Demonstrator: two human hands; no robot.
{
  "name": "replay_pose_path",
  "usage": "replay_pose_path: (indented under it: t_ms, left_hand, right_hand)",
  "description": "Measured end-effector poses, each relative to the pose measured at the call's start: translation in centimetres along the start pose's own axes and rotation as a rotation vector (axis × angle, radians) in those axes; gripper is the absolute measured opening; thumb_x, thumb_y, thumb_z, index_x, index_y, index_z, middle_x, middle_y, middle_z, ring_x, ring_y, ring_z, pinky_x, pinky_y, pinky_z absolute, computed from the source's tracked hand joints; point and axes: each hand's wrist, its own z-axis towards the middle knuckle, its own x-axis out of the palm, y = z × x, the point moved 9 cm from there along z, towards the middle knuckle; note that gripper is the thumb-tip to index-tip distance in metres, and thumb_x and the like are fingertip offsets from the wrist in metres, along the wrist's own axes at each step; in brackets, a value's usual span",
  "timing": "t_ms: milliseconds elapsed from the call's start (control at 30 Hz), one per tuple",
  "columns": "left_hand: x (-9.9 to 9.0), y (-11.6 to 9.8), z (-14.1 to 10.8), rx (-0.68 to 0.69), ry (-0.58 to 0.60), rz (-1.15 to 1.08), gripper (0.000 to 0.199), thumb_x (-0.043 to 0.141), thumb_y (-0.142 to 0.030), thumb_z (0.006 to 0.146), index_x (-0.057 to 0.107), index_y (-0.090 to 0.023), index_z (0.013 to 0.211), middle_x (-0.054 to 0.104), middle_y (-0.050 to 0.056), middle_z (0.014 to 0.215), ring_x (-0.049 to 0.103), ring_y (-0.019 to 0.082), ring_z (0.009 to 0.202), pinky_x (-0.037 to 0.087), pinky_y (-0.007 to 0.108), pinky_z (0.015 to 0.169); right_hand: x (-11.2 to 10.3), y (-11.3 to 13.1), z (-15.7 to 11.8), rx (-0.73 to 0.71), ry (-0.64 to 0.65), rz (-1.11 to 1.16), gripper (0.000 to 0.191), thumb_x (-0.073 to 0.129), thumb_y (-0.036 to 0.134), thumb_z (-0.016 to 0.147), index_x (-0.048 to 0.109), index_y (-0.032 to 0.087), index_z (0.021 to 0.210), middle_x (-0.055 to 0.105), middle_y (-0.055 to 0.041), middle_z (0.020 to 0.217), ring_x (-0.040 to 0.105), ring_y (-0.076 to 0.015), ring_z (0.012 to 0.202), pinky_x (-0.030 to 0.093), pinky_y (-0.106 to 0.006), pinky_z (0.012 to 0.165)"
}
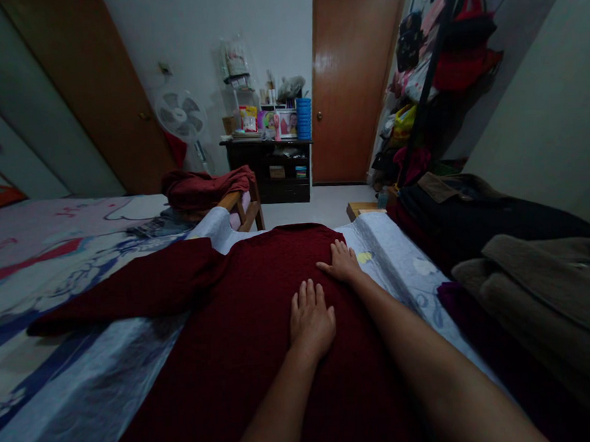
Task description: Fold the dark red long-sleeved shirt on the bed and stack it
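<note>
A dark red long-sleeved garment lies spread on the bed, with its collar end away from me. One sleeve stretches out to the left; the other sleeve does not show. My left hand rests flat on the middle of the garment, fingers extended. Farther up and to the right, my right hand lies flat near the garment's right shoulder, its fingers spread. Neither hand grips the cloth. Beneath the garment is a light blue patterned bed cover.
Folded dark red clothes lie at the far left by a wooden bed frame. Piled coats border the right side. Beyond stand a fan, a black cabinet and a brown door. Bags hang at the right.
</note>
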Motion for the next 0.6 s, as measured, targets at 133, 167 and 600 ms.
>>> replay_pose_path:
  t_ms: [133, 167, 600]
  left_hand:
    - [0.1, 0.0, 0.1, 0.001, 0.007, 0.001, 0.059, 0.036, -0.04, 0.094, 0.037, -0.011, 0.146, 0.028, 0.014, 0.156, 0.021, 0.029, 0.145, 0.021, 0.047, 0.116]
    - [0.1, 0.0, 0.1, 0.0, 0.01, 0.001, 0.06, 0.036, -0.04, 0.094, 0.037, -0.011, 0.146, 0.028, 0.014, 0.156, 0.021, 0.029, 0.145, 0.021, 0.047, 0.117]
    - [0.2, 0.1, 0.1, -0.007, 0.018, 0.002, 0.059, 0.036, -0.04, 0.094, 0.037, -0.012, 0.146, 0.027, 0.014, 0.156, 0.021, 0.029, 0.145, 0.022, 0.047, 0.117]
  right_hand:
    - [0.2, -0.8, 1.3, 0.021, 0.012, -0.001, 0.082, 0.033, 0.064, 0.091, 0.021, 0.009, 0.151, 0.012, -0.014, 0.16, 0.009, -0.0273, 0.147, 0.009, -0.05, 0.116]
    - [0.3, -1.0, 1.6, 0.024, 0.017, -0.003, 0.079, 0.031, 0.062, 0.093, 0.02, 0.01, 0.151, 0.011, -0.0131, 0.16, 0.008, -0.0266, 0.147, 0.009, -0.05, 0.116]
    - [0.1, -2.4, 3.6, 0.08, 0.016, -0.013, 0.071, 0.022, 0.061, 0.094, 0.021, 0.019, 0.151, 0.013, -0.0089, 0.161, 0.009, -0.026, 0.146, 0.013, -0.054, 0.114]
